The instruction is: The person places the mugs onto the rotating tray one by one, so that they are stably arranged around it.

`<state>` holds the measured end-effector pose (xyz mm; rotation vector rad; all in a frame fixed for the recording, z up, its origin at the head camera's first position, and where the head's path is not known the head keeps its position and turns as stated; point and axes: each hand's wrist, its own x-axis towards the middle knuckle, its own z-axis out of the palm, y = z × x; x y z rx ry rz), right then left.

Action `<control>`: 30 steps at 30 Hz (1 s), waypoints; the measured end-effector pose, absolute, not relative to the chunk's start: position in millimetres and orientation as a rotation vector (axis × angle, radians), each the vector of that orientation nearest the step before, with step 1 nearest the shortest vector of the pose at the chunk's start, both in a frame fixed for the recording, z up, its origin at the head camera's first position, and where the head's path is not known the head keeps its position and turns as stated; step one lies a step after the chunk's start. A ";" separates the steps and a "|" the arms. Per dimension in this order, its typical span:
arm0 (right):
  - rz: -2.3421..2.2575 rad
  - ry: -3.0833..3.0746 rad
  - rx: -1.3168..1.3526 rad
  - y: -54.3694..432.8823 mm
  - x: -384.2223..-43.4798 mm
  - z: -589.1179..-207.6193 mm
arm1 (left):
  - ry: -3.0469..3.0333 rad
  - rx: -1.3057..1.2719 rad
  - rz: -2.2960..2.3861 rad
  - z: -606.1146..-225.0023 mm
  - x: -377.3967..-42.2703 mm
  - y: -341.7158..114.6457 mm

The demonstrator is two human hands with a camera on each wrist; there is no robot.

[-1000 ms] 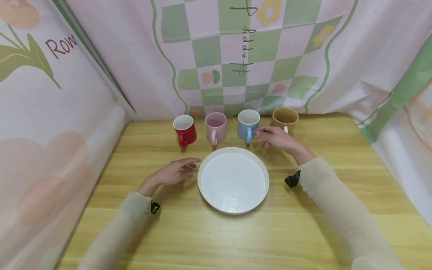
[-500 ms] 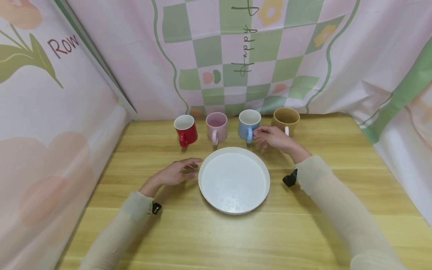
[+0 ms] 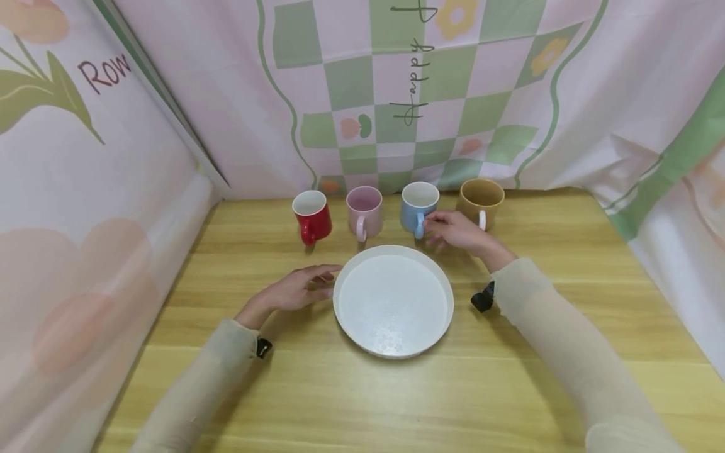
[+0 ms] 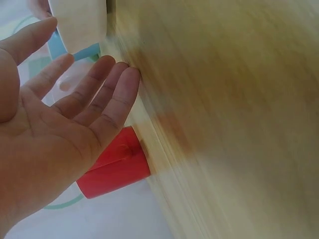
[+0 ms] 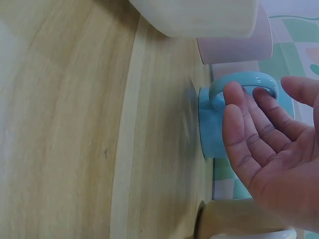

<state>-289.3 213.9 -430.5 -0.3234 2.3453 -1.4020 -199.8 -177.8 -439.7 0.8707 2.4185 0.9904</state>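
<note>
My right hand [image 3: 457,230] is at the blue mug [image 3: 410,217], its fingertips right at the handle [image 5: 244,78]. In the right wrist view the fingers of that hand are loosely bent and the thumb stands apart above the handle. A round white tray [image 3: 393,302] lies in front of the mugs. Beside the tray's left rim is my left hand [image 3: 296,288], fingers relaxed and fingertips close to the rim. The left wrist view shows its palm with nothing in it, and the red mug [image 4: 117,169] beyond the fingers.
The pink mug [image 3: 370,220] stands between the red and blue mugs, the brown mug [image 3: 494,211] at the right end of the row, partly behind my right hand. A patterned curtain [image 3: 351,82] hangs behind the wooden table [image 3: 374,402].
My right hand has shifted slightly left, from beside the blue mug to its handle. My left hand has stayed by the tray. The mugs and tray stand where they were.
</note>
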 end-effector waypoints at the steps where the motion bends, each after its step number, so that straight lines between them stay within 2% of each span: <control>1: -1.404 2.346 -0.321 213.3 -289.8 -430.7 | 2.421 0.874 0.989 -439.5 -200.0 -177.8; 15: -1.361 2.405 -0.289 209.6 -293.7 -432.8 | 2.425 0.902 0.973 -442.0 -202.1 -180.1; 30: -1.450 2.340 -0.199 226.5 -286.8 -431.3 | 2.420 0.889 0.981 -442.0 -201.6 -180.2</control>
